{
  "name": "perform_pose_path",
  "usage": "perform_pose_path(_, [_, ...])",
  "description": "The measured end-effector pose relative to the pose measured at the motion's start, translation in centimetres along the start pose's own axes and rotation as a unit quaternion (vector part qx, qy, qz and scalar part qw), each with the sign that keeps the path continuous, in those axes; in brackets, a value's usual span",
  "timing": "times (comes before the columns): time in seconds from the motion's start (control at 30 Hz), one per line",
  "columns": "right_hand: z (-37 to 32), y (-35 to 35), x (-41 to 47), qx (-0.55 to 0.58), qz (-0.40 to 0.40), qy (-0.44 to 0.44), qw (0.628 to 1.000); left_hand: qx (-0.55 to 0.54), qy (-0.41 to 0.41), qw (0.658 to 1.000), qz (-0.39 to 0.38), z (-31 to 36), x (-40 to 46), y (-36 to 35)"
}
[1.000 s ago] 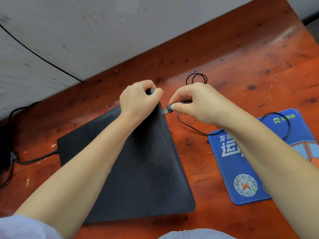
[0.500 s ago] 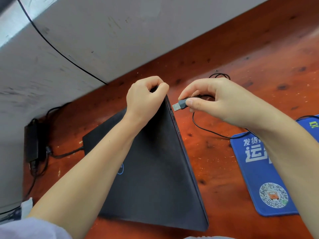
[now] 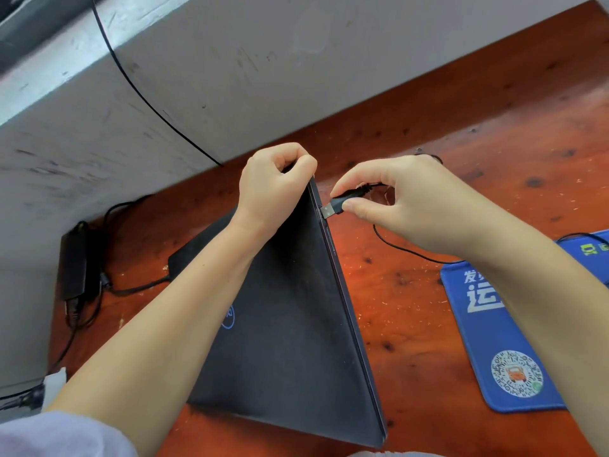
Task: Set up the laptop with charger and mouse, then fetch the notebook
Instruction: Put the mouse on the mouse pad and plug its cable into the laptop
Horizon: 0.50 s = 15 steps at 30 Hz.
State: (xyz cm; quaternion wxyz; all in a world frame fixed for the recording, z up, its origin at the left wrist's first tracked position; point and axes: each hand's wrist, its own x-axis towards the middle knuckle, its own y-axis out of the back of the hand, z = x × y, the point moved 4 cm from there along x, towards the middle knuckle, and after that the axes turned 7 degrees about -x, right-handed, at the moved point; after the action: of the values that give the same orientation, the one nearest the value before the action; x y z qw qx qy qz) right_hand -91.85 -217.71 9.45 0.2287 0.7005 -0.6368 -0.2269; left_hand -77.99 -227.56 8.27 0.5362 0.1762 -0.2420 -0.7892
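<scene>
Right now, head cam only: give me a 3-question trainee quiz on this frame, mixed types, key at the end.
1. True or false: the USB plug is fully seated in the laptop.
2. The left hand grips: A) the laptop's far corner B) the mouse pad C) the power brick
3. Fill in: the right hand pinches the ___.

Key: 1 false, its metal tip shows at the laptop's edge; 2 A; 3 USB plug.

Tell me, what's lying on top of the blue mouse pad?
A thin black cable crosses the blue rectangular mouse pad at its far end. The right forearm covers much of the pad, so whether a mouse sits there cannot be seen.
</scene>
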Motion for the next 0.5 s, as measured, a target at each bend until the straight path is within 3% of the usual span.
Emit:
perform_pose_path(0.2, [-1.8,0.3,0.5,-0.113,0.011,0.048,0.992,-0.004,-0.001,1.0,0.001,-0.1,-0.1,0.1])
perform_pose_path(0.5, [-1.4,0.3,0.2,-0.065,0.015,0.017,0.998,0.0,-0.008,1.0,0.01,0.1,-0.1,0.3])
